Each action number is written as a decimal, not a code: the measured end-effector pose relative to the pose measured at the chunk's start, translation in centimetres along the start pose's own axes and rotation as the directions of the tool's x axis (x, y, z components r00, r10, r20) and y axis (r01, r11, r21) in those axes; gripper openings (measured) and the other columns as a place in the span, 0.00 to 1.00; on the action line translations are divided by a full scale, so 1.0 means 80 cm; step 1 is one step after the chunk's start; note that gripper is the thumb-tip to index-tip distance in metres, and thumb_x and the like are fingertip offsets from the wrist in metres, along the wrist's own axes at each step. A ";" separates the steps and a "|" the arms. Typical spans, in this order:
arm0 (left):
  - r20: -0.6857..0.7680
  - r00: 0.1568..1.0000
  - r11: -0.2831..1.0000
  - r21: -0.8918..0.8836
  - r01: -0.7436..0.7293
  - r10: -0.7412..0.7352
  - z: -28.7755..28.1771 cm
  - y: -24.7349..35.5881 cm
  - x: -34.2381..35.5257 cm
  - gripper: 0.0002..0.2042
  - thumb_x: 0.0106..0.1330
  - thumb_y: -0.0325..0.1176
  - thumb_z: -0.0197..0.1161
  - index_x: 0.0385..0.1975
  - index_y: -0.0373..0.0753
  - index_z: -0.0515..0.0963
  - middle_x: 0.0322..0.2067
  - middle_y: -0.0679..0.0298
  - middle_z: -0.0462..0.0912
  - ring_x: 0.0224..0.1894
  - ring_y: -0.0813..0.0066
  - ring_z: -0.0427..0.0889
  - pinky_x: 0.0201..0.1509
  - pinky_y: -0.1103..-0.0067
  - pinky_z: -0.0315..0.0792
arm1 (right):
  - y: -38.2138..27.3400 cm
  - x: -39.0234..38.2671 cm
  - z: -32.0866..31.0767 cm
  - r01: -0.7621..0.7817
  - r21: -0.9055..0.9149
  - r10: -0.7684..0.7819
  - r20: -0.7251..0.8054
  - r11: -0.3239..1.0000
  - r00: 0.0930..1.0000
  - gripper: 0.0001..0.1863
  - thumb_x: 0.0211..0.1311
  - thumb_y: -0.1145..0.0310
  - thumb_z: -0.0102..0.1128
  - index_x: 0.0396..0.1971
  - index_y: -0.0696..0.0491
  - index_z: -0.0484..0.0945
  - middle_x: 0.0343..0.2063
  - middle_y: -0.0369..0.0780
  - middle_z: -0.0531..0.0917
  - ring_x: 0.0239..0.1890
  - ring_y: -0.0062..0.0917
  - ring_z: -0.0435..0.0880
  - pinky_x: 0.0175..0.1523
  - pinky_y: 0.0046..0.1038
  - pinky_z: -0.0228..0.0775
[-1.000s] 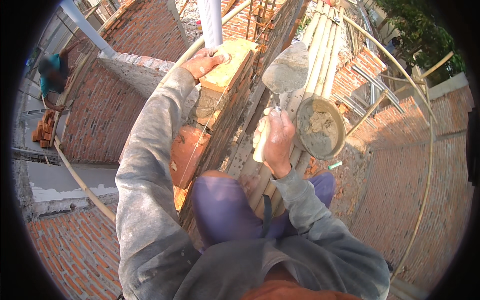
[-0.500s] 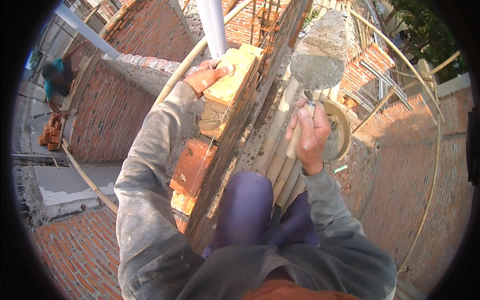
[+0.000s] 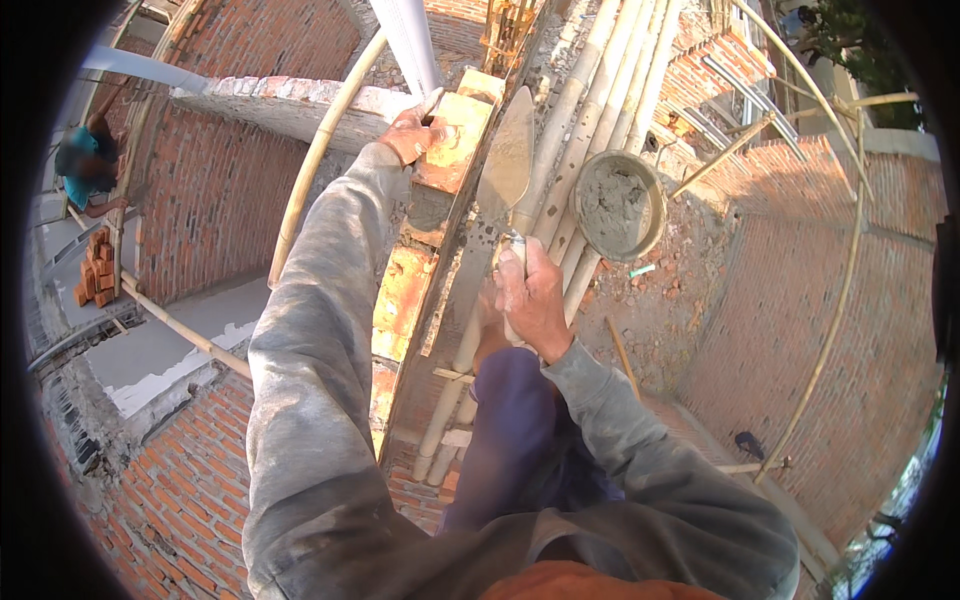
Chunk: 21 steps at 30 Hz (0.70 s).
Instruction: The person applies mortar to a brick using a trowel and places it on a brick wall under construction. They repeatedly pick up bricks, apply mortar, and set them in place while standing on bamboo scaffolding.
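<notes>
At the top of a narrow brick wall, my left hand (image 3: pixel 408 132) grips the left side of a yellowish-orange brick (image 3: pixel 458 150). Grey mortar (image 3: pixel 428 212) shows just on the near side of that brick, followed by more orange bricks (image 3: pixel 404 285) in the course. My right hand (image 3: pixel 530 300) is closed round the handle of a pointed trowel (image 3: pixel 508 165). The trowel's blade points away from me, tilted, close along the wall's right side. Whether it touches the brick I cannot tell.
Right of the trowel, a round bucket (image 3: pixel 620 205) holds wet grey mortar. Bamboo poles (image 3: pixel 590 90) lie lengthwise under and beyond my right hand. A white pipe (image 3: pixel 408 45) rises past the brick. Far left, a person in teal (image 3: pixel 88 165) is near stacked bricks (image 3: pixel 97 268).
My right hand has brought the trowel down and left, turning its blade from broad-side view to a narrower slant beside the wall. My left hand remains on the brick. The view has shifted.
</notes>
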<state>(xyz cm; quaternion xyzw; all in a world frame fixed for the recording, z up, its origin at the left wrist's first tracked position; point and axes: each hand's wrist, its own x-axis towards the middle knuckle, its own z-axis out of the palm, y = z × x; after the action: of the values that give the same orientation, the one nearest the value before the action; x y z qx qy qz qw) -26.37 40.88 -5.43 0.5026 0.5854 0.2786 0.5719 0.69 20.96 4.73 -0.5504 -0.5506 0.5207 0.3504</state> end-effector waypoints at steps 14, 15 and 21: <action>0.003 0.990 0.927 -0.351 0.134 -0.142 0.006 0.025 -0.013 0.39 0.69 0.22 0.71 0.81 0.38 0.64 0.72 0.55 0.76 0.71 0.65 0.75 0.77 0.73 0.66 | -0.051 0.026 0.137 -0.101 -0.189 0.060 -0.212 0.977 0.975 0.16 0.78 0.66 0.54 0.49 0.67 0.69 0.27 0.62 0.82 0.31 0.64 0.84 0.36 0.58 0.74; 0.008 0.993 0.931 -0.347 0.113 -0.117 0.006 0.027 -0.013 0.39 0.69 0.21 0.71 0.81 0.39 0.64 0.72 0.56 0.76 0.70 0.66 0.75 0.77 0.73 0.66 | -0.050 0.030 0.142 -0.139 -0.185 0.098 -0.212 0.973 0.972 0.16 0.78 0.66 0.53 0.48 0.66 0.69 0.26 0.62 0.82 0.31 0.64 0.84 0.37 0.59 0.74; 0.005 0.980 0.943 -0.272 0.192 -0.198 0.006 0.034 -0.015 0.37 0.72 0.20 0.67 0.81 0.45 0.65 0.69 0.60 0.79 0.66 0.68 0.78 0.74 0.74 0.69 | -0.035 0.041 0.152 -0.209 -0.200 0.170 -0.193 0.957 0.966 0.14 0.78 0.65 0.53 0.43 0.64 0.70 0.29 0.62 0.83 0.34 0.65 0.84 0.41 0.60 0.75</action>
<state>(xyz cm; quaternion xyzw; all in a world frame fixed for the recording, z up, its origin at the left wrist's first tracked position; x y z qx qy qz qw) -25.38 40.62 -2.59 0.3560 0.5949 0.3039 0.6535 -12.14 22.27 4.20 -0.6794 -0.5163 0.4381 0.2827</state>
